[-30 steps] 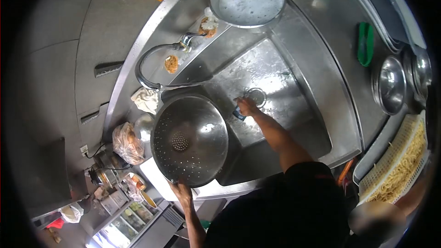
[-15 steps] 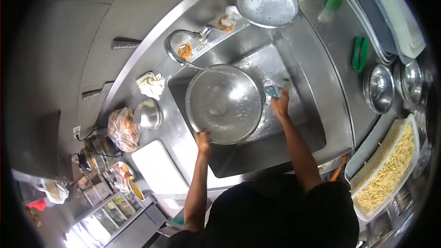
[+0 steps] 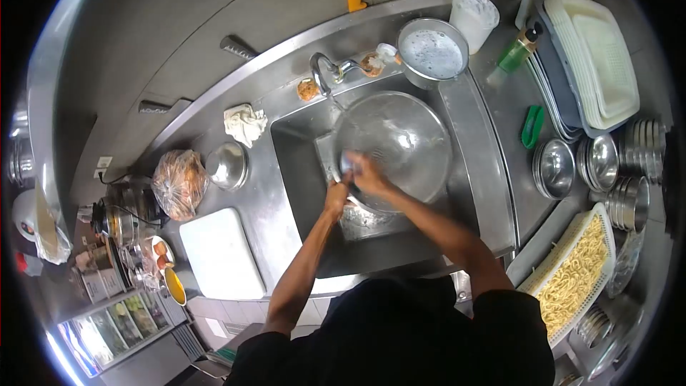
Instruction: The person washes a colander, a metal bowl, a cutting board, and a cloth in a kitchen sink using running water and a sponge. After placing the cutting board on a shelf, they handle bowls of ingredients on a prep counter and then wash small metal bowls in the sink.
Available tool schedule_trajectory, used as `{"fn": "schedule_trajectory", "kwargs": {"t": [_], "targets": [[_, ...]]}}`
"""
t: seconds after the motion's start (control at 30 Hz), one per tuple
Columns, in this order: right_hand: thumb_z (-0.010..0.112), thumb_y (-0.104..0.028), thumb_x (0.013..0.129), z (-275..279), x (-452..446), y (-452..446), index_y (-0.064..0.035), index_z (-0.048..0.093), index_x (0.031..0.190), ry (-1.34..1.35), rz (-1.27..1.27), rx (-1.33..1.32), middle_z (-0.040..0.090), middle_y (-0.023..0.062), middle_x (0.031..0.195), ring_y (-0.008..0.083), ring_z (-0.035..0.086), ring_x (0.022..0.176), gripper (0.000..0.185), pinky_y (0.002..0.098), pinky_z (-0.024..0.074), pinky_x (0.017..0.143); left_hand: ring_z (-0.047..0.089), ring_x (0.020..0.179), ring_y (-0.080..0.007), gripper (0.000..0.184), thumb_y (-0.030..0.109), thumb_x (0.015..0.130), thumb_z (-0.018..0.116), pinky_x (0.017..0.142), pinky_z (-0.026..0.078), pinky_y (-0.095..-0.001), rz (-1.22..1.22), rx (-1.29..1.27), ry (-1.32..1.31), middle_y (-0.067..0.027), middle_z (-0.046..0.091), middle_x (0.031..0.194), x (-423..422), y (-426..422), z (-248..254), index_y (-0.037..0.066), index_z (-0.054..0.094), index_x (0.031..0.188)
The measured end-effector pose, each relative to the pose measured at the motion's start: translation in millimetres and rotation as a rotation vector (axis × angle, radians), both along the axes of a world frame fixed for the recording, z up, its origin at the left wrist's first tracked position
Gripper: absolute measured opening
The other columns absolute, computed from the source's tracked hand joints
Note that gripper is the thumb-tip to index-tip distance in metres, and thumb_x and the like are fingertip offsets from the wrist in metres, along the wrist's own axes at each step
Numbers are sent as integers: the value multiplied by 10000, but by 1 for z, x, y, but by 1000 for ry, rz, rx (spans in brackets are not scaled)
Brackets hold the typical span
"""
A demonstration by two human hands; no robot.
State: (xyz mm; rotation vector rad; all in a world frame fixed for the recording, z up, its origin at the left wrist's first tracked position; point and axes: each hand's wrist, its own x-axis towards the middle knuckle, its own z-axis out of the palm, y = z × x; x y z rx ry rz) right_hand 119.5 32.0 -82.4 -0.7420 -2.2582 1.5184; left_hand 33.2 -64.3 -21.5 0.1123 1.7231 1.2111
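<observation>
The metal colander [image 3: 418, 154] is lying in the sink [image 3: 304, 221], below the faucet [image 3: 318, 68], and is filling mainly the far and right parts of the basin. Its open mouth is facing up toward the person's head; the round rim is showing about equal length and width, so no single long axis is standing out. The left hand [image 3: 336, 199] is closing its fingers on the near-left rim, its forearm slanting up and rightward. The right hand [image 3: 370, 177] is curling around a bluish scrubber [image 3: 347, 164] at the left inner side; motion is blurring both, so which way the scrubber is pointing cannot be told. The hands are working close together, and whether they are touching is unclear. A pot of suds [image 3: 423, 81] is standing beyond the colander, while a white cutting board [image 3: 221, 254] is lying left of the sink.
</observation>
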Motion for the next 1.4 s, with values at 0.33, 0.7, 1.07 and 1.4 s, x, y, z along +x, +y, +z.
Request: {"fn": "schedule_trajectory", "kwargs": {"t": [0.33,0.7,1.07,1.4], "targets": [[654,-89,774,82,-30,65,-114,634,1136,415,-169,254,505,145,1184,300,492,1123,364,401,407,951,663,885,-303,406,77,764,544,821,483,-389,-219,-179,577,-178,681,960,-12,-30,49,74,596,1167],[616,-47,723,54,-20,90,-141,676,892,384,-287,769,575,97,1094,303,556,957,203,438,413,826,639,964,-290,532,35,763,533,857,463,-349,-87,-23,393,-179,669,1035,-14,-38,87,77,512,1293],[503,-69,808,16,-35,-65,-21,630,1014,163,-273,-218,592,222,1094,348,553,1000,247,441,410,911,625,919,-392,532,113,820,565,786,487,-455,-235,-237,726,-245,625,1012,-12,-13,94,237,481,1330],[502,-208,897,-1,16,-53,-12,606,1086,-159,-69,272,586,164,1073,283,546,1033,291,376,428,889,558,1097,-384,458,225,907,549,860,495,-390,-72,86,1094,-216,483,1315,-5,-21,107,280,462,1353]]}}
